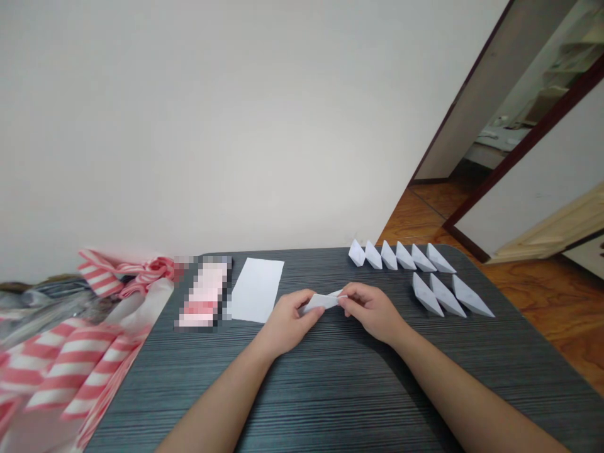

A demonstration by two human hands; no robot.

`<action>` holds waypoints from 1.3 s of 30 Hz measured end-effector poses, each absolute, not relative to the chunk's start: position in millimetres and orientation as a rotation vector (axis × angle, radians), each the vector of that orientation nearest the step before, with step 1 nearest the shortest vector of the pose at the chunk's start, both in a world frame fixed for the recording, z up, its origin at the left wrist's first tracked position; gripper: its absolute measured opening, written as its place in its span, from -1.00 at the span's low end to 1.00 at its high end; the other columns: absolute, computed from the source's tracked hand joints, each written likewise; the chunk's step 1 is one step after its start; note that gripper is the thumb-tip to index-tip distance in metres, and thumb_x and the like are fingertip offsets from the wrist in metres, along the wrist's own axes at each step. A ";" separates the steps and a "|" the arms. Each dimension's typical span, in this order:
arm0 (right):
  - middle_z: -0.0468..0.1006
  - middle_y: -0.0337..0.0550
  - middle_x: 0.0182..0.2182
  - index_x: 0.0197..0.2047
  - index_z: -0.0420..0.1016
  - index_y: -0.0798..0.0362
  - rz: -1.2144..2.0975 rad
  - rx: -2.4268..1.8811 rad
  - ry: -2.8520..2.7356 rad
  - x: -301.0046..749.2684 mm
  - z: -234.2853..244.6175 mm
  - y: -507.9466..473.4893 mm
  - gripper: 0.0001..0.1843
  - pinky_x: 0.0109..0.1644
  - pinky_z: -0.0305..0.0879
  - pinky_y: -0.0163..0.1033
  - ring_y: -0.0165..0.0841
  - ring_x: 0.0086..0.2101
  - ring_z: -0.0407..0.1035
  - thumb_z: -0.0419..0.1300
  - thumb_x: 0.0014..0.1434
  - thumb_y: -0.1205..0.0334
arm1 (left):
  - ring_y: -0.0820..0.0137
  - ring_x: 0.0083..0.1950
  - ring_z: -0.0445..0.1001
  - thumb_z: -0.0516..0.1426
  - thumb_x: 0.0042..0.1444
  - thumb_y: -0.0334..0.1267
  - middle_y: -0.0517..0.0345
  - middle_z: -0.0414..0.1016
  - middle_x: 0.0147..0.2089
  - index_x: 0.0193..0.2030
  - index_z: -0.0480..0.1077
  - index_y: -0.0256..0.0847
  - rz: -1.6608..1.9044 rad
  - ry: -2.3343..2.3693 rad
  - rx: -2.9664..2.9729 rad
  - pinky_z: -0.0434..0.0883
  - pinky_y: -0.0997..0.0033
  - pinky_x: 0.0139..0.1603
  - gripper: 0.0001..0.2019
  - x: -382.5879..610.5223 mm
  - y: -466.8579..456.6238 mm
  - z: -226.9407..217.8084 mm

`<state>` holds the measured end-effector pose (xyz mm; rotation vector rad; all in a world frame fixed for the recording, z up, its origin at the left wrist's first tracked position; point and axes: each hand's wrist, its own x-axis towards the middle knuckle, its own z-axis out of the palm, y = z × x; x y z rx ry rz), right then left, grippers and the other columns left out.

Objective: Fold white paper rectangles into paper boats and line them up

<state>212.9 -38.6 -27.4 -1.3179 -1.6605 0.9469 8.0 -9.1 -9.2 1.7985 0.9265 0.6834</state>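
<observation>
A small folded white paper [325, 301] is held between my two hands above the middle of the dark table. My left hand [289, 322] pinches its left end, thumb on the near side. At the right end, the fingertips of my right hand [372, 309] are closed on the paper. To the right stand several folded paper boats: a back row with one boat [396, 257] among others, and a nearer row of three with another boat [446, 296] in its middle. Left of my hands lies a flat white sheet of paper [257, 289].
A blurred-out rectangular object [204, 292] lies at the table's left edge. Red-and-white striped cloth [70, 365] is piled beside the dark wood-grain table [302, 402]. A pale wall [212, 126] rises behind it, and a doorway with wooden floor [419, 214] is at the right.
</observation>
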 end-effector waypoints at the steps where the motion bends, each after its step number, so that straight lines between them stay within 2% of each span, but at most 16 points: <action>1: 0.41 -0.24 -0.55 -0.37 0.44 0.08 0.936 -1.320 -1.668 212.4 -26.5 -38.9 -0.83 -0.41 0.19 -0.33 -0.42 -0.51 0.28 0.11 0.17 0.19 | 0.39 -0.30 0.38 0.07 0.09 -0.22 0.14 0.45 -0.33 -0.26 0.42 -0.22 0.683 0.918 1.830 0.29 0.46 -0.27 -0.83 8.1 -9.2 -7.3; 5: 0.42 -0.22 -0.54 -0.43 0.45 0.08 0.924 -1.290 -1.711 208.9 -23.2 -40.4 -0.81 -0.42 0.19 -0.33 -0.41 -0.51 0.28 0.12 0.16 0.20 | 0.37 -0.28 0.39 0.08 0.09 -0.19 0.11 0.49 -0.29 -0.21 0.46 -0.22 0.671 0.927 1.839 0.28 0.46 -0.25 -0.78 8.8 -10.0 -3.6; 10: 0.43 -0.21 -0.54 -0.48 0.45 0.08 0.913 -1.258 -1.760 206.7 -17.2 -41.8 -0.76 -0.36 0.21 -0.31 -0.40 -0.48 0.31 0.09 0.19 0.23 | 0.41 -0.40 0.35 0.05 0.11 -0.13 0.16 0.46 -0.43 -0.30 0.47 -0.23 0.616 0.986 1.837 0.23 0.50 -0.40 -0.75 8.4 -10.8 -4.8; 13: 0.44 -0.22 -0.55 -0.48 0.43 0.08 0.912 -1.247 -1.779 207.4 -15.6 -42.0 -0.74 -0.31 0.22 -0.29 -0.40 -0.47 0.33 0.05 0.21 0.25 | 0.44 -0.41 0.34 0.04 0.12 -0.13 0.17 0.45 -0.42 -0.27 0.46 -0.23 0.614 0.977 1.834 0.23 0.51 -0.40 -0.75 8.5 -10.7 -4.6; 16: 0.43 -0.24 -0.57 -0.44 0.42 0.08 0.959 -1.251 -1.742 207.1 -19.9 -42.0 -0.77 -0.35 0.23 -0.30 -0.41 -0.50 0.33 0.05 0.21 0.23 | 0.44 -0.38 0.35 0.04 0.12 -0.12 0.16 0.46 -0.38 -0.27 0.46 -0.24 0.626 0.940 1.832 0.23 0.51 -0.37 -0.74 9.2 -10.8 -3.4; 18: 0.40 -0.28 -0.59 -0.32 0.40 0.06 1.024 -1.243 -1.632 205.8 -25.4 -42.0 -0.85 -0.43 0.24 -0.33 -0.44 -0.56 0.31 0.08 0.19 0.19 | 0.45 -0.40 0.34 0.04 0.13 -0.12 0.18 0.44 -0.41 -0.29 0.45 -0.24 0.619 0.942 1.832 0.22 0.51 -0.40 -0.74 9.5 -11.0 -3.0; 22: 0.44 -0.28 -0.49 -0.26 0.30 0.03 1.025 -1.234 -1.470 204.4 -34.2 -41.8 -0.85 -0.49 0.28 -0.34 -0.45 -0.58 0.36 0.16 0.13 0.16 | 0.46 -0.48 0.30 0.03 0.12 -0.08 0.22 0.38 -0.53 -0.30 0.44 -0.25 0.613 1.021 1.794 0.18 0.52 -0.47 -0.71 9.0 -11.1 -5.1; 25: 0.48 -0.22 -0.47 -0.25 0.39 0.03 0.901 -1.265 -1.595 206.1 -33.4 -41.8 -0.87 -0.48 0.30 -0.32 -0.43 -0.58 0.39 0.15 0.15 0.17 | 0.46 -0.50 0.29 0.03 0.11 -0.06 0.23 0.36 -0.55 -0.32 0.43 -0.27 0.626 1.043 1.751 0.17 0.51 -0.50 -0.69 8.4 -10.5 -6.9; 29: 0.53 -0.10 -0.26 -0.16 0.50 -0.01 0.767 -1.228 -1.750 208.1 -26.1 -42.2 -0.81 -0.39 0.37 -0.26 -0.43 -0.56 0.40 0.12 0.17 0.22 | 0.47 -0.51 0.29 0.03 0.11 -0.05 0.24 0.34 -0.56 -0.32 0.42 -0.26 0.649 1.039 1.722 0.17 0.52 -0.51 -0.70 8.4 -10.4 -6.5; 36: 0.50 -0.08 -0.15 -0.10 0.54 -0.06 0.711 -1.193 -1.807 209.7 -25.0 -41.1 -0.75 -0.30 0.42 -0.20 -0.35 -0.40 0.44 0.13 0.17 0.24 | 0.47 -0.51 0.32 0.05 0.10 -0.07 0.21 0.37 -0.53 -0.23 0.43 -0.25 0.699 1.024 1.695 0.23 0.52 -0.48 -0.71 10.6 -11.3 -5.5; 39: 0.48 -0.07 -0.12 -0.09 0.54 -0.06 0.762 -1.195 -1.780 210.1 -27.4 -40.5 -0.74 -0.31 0.42 -0.21 -0.36 -0.42 0.43 0.12 0.17 0.23 | 0.47 -0.50 0.33 0.05 0.11 -0.09 0.18 0.40 -0.47 -0.23 0.42 -0.24 0.720 1.023 1.709 0.25 0.51 -0.47 -0.72 10.6 -11.4 -6.5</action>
